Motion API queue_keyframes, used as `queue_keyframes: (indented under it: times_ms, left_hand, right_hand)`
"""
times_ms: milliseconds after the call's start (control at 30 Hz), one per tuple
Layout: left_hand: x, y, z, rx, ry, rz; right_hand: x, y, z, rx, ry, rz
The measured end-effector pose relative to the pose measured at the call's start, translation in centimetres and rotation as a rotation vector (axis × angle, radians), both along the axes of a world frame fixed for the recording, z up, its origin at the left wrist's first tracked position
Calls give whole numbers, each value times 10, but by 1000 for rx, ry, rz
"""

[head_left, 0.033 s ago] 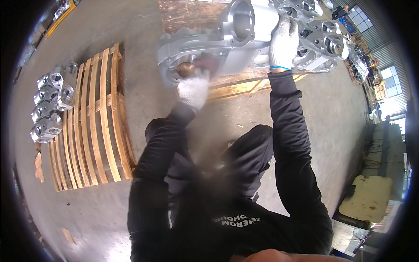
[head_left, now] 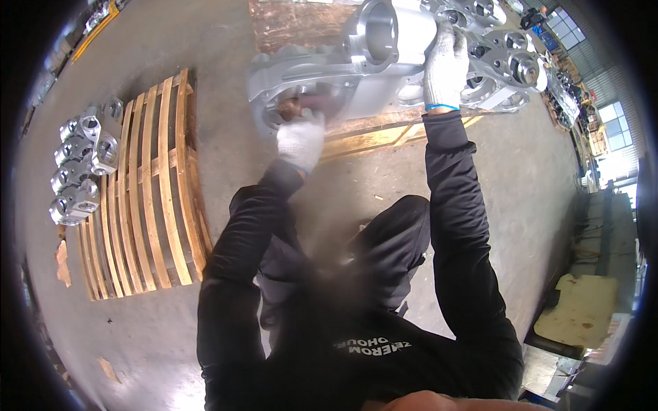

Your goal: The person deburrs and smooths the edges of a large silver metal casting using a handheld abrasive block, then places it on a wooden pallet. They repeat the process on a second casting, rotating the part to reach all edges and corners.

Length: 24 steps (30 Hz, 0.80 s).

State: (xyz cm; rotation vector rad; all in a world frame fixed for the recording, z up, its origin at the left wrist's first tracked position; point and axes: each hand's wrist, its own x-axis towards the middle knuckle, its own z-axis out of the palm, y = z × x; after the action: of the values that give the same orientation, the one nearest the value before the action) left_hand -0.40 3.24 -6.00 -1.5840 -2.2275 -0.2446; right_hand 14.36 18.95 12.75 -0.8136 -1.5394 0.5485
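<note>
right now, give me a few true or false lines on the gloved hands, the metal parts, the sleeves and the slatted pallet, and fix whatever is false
1. The left hand and the right hand both wear white gloves. True.
2. The left hand is at the right end of the large silver casting. False: it is at the left end of the large silver casting.
3. The slatted wooden pallet lies to the person's right. False: it lies on the floor to the left.
4. Other silver parts show at the left side of that pallet. True.
5. The person's sleeves are white. False: the sleeves are black.
</note>
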Motion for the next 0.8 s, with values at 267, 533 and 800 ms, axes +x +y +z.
queue_keyframes:
  times_ms: [267, 533, 800]
  left_hand:
    - [-8, -32, 31, 442, -1456, -8]
    - [107, -25, -9, 602, -2415, -185]
    - [55, -43, 13, 946, -627, 212]
  right_hand:
    - [49, -49, -96, -183, -59, 110]
    - [61, -105, -260, -1360, 762, 905]
    - [106, -32, -186, -438, 119, -51]
